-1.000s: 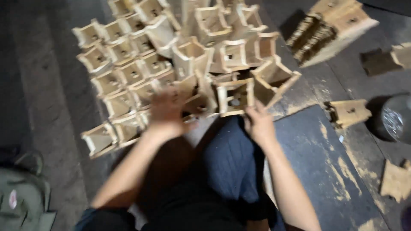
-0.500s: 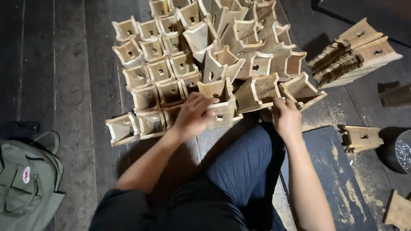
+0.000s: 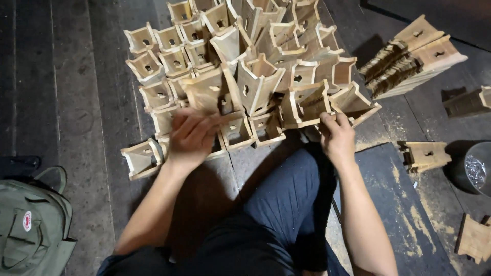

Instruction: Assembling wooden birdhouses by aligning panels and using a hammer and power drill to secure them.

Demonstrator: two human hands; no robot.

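- Down by your lap, your knee in dark trousers (image 3: 291,204) points at the pile, and a green backpack (image 3: 30,225) lies on the dark wood floor (image 3: 66,102) well off to your left.
- Your left hand (image 3: 192,135) is blurry. It rests on a small wooden box piece (image 3: 204,94) at the front of the pile. Your fingers curl over it, but I cannot tell if you truly hold it.
- Your right hand (image 3: 336,137) is closed on the bottom edge of another open wooden box (image 3: 307,105). The box sits just above your fingers and leans a little.
- Watch out: that box touches its neighbours. I think a quick pull could knock the leaning ones over.
- The pile of wooden boxes (image 3: 169,56) stands in tight rows, so one bump from your left arm could push a whole row crooked.
- One loose box (image 3: 142,158) lies by your left wrist. Your arm could sweep it away.
- Farther right sit a flat wooden piece (image 3: 424,153), a metal bucket (image 3: 473,166) and sawdust.
- Far back on the right, a stack of long wooden parts (image 3: 414,59) leans on its side.
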